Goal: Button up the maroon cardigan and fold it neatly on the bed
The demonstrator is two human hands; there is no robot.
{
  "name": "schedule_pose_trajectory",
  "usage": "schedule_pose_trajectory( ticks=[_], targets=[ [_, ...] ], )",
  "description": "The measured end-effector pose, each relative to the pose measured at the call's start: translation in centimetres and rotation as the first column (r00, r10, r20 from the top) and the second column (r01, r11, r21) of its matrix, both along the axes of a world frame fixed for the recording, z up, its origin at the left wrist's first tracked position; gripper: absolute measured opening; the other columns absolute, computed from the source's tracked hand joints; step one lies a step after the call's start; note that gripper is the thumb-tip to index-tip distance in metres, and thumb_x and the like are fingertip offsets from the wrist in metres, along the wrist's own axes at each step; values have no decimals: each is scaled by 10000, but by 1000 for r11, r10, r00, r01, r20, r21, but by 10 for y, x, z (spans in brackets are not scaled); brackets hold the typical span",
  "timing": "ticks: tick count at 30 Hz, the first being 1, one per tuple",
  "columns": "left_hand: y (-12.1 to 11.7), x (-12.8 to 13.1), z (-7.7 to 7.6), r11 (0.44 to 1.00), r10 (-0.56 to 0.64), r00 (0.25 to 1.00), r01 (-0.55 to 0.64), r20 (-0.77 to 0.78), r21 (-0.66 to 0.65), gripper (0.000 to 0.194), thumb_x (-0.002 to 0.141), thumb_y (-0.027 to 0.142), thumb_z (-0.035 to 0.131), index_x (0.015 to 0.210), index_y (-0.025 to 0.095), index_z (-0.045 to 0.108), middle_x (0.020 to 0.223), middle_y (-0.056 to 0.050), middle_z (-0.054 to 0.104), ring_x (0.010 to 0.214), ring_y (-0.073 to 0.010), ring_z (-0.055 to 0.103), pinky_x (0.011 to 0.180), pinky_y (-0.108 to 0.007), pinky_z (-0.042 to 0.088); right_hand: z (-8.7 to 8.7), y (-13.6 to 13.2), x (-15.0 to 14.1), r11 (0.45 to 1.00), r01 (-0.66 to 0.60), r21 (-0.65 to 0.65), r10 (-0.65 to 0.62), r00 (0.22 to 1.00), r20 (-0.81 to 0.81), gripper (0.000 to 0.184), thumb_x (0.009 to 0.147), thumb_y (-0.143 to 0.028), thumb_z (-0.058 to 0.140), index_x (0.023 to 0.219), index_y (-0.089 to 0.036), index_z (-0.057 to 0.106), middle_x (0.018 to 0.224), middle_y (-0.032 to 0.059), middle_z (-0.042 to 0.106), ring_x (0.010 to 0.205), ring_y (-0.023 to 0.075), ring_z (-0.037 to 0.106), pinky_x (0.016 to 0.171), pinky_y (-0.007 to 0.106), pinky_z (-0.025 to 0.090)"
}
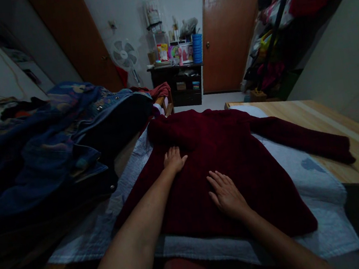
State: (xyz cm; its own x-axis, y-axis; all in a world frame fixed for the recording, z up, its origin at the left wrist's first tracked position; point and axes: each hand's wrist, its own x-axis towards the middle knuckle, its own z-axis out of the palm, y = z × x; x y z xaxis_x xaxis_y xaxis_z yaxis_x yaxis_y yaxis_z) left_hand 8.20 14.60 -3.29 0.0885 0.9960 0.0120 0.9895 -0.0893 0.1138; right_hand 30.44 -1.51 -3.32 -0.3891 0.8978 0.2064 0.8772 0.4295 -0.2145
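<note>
A dark red long-sleeved garment (pixel 249 178) lies spread out on a pale cloth (pixel 323 203). One of its sleeves stretches to the right, past the cloth and over bare wood; the left sleeve appears folded in across the upper part. My left hand (pixel 174 159) rests flat on the garment's left side, just below that fold, fingers extended. Lower and nearer the middle, my right hand (pixel 227 192) lies palm down on the fabric with its fingers slightly spread. Neither hand grips anything.
A heap of denim clothing (pixel 49 139) is piled on the left. The wooden tabletop (pixel 324 118) extends to the right. Behind stand a dark cabinet (pixel 177 85) with items on it, a white fan (pixel 124 55) and a brown door (pixel 228 29). Clothes hang on a rack at the back right.
</note>
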Motion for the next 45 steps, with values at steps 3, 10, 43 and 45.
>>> schedule_pose_trajectory(
  ticks=[3, 10, 43, 45],
  targets=[
    [8, -2, -1, 1000, -14, 1000, 14, -10, -1, 700, 927, 569, 278, 1457, 113, 310, 1527, -151, 310, 1419, -308, 230, 1123, -482, 228, -1, 0, 0, 1000, 2, -5, -2, 1000, -9, 510, 926, -336, 428, 1417, -200, 422, 1513, 50, 354, 1392, 249, 283, 1131, 430, 241],
    [-10, 0, -2, 991, -108, 992, 113, -72, 75, 650, 944, 520, 281, 1396, 68, 403, 1465, -188, 403, 1371, -305, 327, 1091, -442, 276, 3, -1, 0, 1000, 5, -31, -6, 1000, -21, 514, 927, -351, 435, 1419, -201, 418, 1520, 54, 339, 1400, 253, 264, 1137, 443, 224],
    [-129, 51, -8, 882, -459, 887, 448, 48, 149, 612, 912, 520, 430, 1466, 288, 312, 1566, -56, 242, 1428, -251, 225, 1140, -487, 216, 79, 155, 164, 678, 692, -246, -716, 698, -8, 276, 807, -293, 600, 1018, -139, 688, 1051, 147, 694, 967, 256, 649, 755, 268, 451],
    [-130, 51, -9, 883, -454, 890, 444, 43, 153, 613, 911, 516, 437, 1466, 290, 311, 1564, -57, 249, 1426, -251, 232, 1142, -487, 213, 78, 154, 170, 633, 737, -237, -760, 650, -5, 299, 815, -263, 560, 1046, -119, 684, 1067, 181, 684, 986, 281, 646, 766, 297, 460]
  ],
)
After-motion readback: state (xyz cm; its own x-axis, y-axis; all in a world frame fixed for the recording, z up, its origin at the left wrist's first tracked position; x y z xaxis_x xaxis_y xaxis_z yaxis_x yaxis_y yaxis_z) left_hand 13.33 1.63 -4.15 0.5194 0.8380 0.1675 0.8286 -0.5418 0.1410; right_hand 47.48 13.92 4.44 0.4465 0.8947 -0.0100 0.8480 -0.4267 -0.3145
